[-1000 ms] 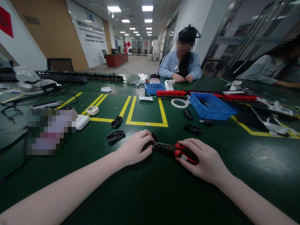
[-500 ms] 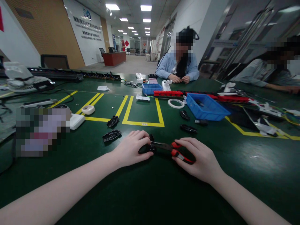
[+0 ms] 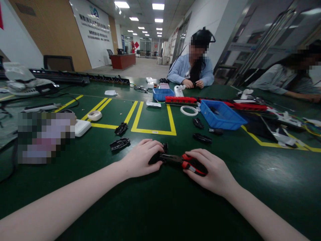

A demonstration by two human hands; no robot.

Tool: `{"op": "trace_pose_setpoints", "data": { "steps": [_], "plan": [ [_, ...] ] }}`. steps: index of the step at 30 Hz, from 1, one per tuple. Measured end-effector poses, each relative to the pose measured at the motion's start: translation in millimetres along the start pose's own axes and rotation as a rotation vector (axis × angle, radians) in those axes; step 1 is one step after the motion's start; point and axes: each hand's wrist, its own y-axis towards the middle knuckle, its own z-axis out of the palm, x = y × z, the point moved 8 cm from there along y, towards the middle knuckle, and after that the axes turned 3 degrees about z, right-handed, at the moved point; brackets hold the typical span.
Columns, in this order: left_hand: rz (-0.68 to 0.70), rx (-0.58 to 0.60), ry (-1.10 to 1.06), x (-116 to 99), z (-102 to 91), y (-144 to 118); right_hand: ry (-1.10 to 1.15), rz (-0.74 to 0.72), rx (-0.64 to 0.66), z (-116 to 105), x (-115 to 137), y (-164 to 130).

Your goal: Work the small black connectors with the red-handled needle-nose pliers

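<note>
Fingers (image 3: 150, 147) of the left hand (image 3: 140, 162) clamp a black part (image 3: 155, 157) near the bench's (image 3: 160, 207) near edge; the right hand (image 3: 213, 172) squeezes red pliers (image 3: 187, 161) whose nose meets it. Work looks midway: three black pieces (image 3: 119, 144) lie loose. A blue bin (image 3: 220, 115) holds some small dark parts.

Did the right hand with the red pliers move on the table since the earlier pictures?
No. The right hand keeps the red pliers equally near below the yellow tape box.

Head camera, forward-down, close over green table (image 3: 160, 207).
</note>
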Motion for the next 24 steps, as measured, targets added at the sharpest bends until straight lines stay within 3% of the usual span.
{"op": "trace_pose_setpoints", "data": {
  "steps": [16, 24],
  "plan": [
    [-0.022, 0.05, -0.159, 2.4, 10.3, -2.3, 0.039, 0.021, 0.026, 2.9, 1.3, -0.6],
    [-0.09, -0.018, -0.035, 8.5, -0.4, -1.8, 0.041, 0.036, -0.043, -2.3, -3.1, -1.7]
  ]
}}
